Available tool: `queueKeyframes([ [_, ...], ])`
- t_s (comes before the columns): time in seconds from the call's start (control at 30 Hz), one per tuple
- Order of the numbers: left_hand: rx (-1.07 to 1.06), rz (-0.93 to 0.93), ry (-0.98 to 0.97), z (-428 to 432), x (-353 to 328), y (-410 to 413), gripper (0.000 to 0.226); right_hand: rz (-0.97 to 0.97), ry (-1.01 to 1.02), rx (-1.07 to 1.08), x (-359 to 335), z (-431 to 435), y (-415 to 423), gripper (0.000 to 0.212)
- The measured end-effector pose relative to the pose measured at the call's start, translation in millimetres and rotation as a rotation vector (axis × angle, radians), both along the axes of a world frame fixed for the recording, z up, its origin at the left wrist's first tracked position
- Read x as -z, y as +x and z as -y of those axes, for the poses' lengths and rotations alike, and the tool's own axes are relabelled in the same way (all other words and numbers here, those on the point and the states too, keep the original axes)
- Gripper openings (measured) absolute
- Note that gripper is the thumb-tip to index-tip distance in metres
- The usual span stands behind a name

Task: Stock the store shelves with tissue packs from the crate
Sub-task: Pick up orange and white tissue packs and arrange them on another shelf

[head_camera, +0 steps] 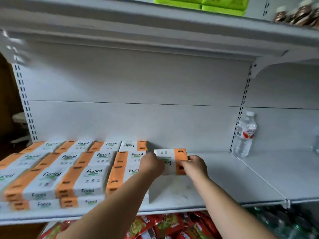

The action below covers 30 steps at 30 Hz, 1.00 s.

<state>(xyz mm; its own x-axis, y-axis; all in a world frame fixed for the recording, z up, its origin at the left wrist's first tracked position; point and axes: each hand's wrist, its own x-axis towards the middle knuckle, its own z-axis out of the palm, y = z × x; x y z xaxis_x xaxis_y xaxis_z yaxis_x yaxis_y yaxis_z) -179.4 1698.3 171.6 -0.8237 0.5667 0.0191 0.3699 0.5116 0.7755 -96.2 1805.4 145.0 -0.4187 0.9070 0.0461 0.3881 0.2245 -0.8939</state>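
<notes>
a: where is the pack right now?

b: the white and orange soft tissue pack [174, 156] is up between both hands, just to the right of the big block of white and orange tissue packs [69, 171] on the white metal shelf [224, 178].

a: how do the hands hold it?

b: the left hand [151, 164] is curled round the end next to the block. the right hand [196, 165] pinches the orange end, away from the block. no hand is spread flat.

a: which way does it lie?

b: its long side goes left to right, like the packs in the block, but its words look upside down.

a: is it down on the shelf?

b: i cannot tell. there is a shadow under it, so i think it hangs a bit above.

a: what next?

b: i think it must go left till it touches the block. the left hand is nearer the block and in the way, so it may have to let go first.
</notes>
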Motion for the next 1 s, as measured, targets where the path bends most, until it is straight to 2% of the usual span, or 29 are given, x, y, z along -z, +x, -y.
queueKeyframes([
  [0.17, -0.099, 0.021, -0.113, -53.2, 7.3, -11.8, 0.032, 0.168, -0.019, -0.114, 20.9, -58.3, -35.0, 0.028],
  [0.3, -0.075, 0.048, -0.223, -79.8, 17.6, -17.4, 0.034, 0.264, 0.016, -0.284, 34.2, -75.0, -56.0, 0.015],
  [0.37, -0.196, 0.104, -0.162, -93.8, 29.0, -28.3, 0.034, 0.257, 0.051, -0.294, 40.1, -80.8, -65.9, 0.022],
  [0.43, -0.256, 0.038, -0.177, -100.3, 35.0, -31.4, 0.038, 0.238, 0.078, -0.284, 43.3, -86.7, -75.2, 0.023],
  [0.67, -0.282, 0.015, -0.185, -105.4, 49.7, -29.6, 0.041, 0.229, 0.111, -0.227, 51.0, -96.5, -94.6, 0.021],
  [0.93, -0.284, 0.033, -0.033, -95.0, 36.8, -15.0, 0.036, 0.203, 0.106, -0.259, 33.6, -87.3, -74.4, 0.026],
  [1.0, -0.273, 0.000, 0.016, -84.8, 29.2, -6.6, 0.038, 0.133, 0.103, -0.244, 26.9, -76.0, -61.0, 0.018],
])
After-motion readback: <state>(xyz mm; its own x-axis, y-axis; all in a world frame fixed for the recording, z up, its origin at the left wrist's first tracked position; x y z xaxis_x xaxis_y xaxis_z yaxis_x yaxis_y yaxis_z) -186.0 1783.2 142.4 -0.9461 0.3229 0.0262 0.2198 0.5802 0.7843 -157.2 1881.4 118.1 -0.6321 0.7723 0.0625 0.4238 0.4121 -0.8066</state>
